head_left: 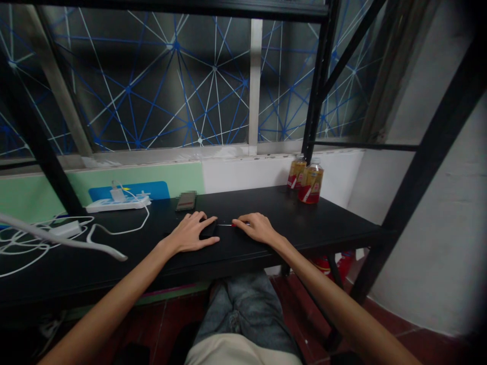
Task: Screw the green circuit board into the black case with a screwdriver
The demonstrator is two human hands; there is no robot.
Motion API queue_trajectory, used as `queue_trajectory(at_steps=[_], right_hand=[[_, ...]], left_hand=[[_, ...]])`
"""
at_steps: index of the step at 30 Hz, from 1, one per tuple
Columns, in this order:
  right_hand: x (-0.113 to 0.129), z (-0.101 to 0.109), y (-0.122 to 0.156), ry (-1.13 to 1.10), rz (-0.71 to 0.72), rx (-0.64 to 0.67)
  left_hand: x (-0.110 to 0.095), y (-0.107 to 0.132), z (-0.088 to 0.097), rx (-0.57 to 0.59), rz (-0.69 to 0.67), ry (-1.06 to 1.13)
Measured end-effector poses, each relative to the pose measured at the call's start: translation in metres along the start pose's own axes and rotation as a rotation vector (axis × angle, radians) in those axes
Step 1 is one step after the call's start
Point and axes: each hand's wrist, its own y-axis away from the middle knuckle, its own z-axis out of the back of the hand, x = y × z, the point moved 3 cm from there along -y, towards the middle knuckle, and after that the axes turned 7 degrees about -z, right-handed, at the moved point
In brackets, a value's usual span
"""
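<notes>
My left hand (192, 232) rests on the black desk (266, 243) with its fingers curled over a small black object (209, 230). My right hand (254, 227) lies just to its right and pinches a thin tool with a red handle (239, 223); the tool's metal tip points left at the black object. What the black object is cannot be made out. Both forearms reach in from below, over my knees in grey jeans.
A dark phone (186, 201) lies behind my hands. A white power strip (116, 203) with a charger and white cables (45, 238) sits at the left. Two amber bottles (310, 182) stand at the back right beside a black shelf post (317, 86).
</notes>
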Motion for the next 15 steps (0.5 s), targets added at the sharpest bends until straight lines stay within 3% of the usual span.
queue_trajectory(at_steps=[9, 15], right_hand=[[-0.0058, 0.0008, 0.0020, -0.098, 0.025, -0.033], [-0.0040, 0.0011, 0.0021, -0.037, 0.058, -0.063]], left_hand=[[-0.0001, 0.0006, -0.0009, -0.004, 0.002, -0.011], [-0.0012, 0.0004, 0.0006, -0.006, 0.006, -0.005]])
